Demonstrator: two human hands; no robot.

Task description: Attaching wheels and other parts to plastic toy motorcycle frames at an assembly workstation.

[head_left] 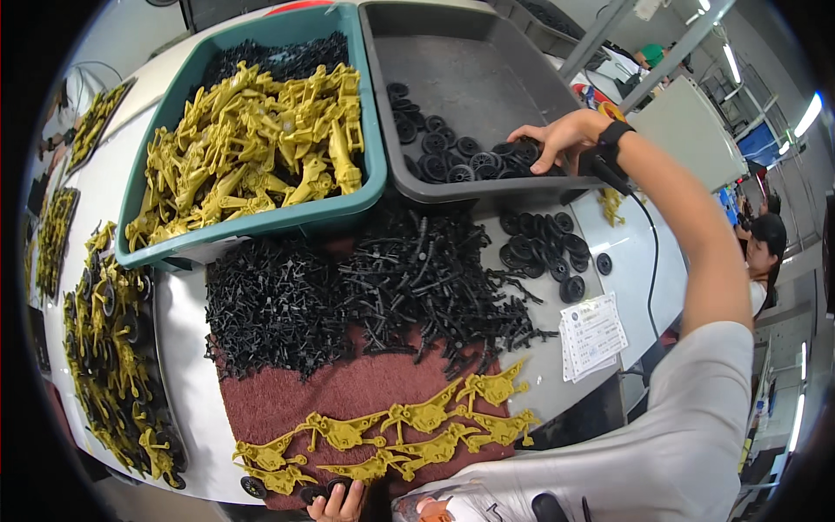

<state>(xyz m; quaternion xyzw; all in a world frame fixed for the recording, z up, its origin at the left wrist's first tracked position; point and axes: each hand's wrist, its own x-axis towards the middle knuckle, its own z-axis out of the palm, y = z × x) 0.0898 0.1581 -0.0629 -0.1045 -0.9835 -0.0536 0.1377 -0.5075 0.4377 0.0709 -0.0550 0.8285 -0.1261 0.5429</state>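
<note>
My right hand (567, 139) reaches over the near wall of a grey tub (474, 65), thumb and fingers closed round a black toy wheel (524, 151) at the edge of the wheel heap. Down at the lower edge, my left hand (339, 503) curls its fingers against a black wheel (315, 494); its palm is out of sight. Just beyond it, yellow plastic toy frames (344, 430) lie in two rows on a dark red cloth (278, 396). One loose wheel (254, 486) rests at the left end of the rows.
A teal tub (376, 165) holds piled yellow parts. Small black pieces (274, 300) and longer black pieces (417, 283) are heaped on the cloth. Wheels (544, 242) and paper slips (593, 337) lie to the right. A black cable (654, 252) hangs from my right wrist. Finished-looking assemblies (113, 365) fill a tray leftward.
</note>
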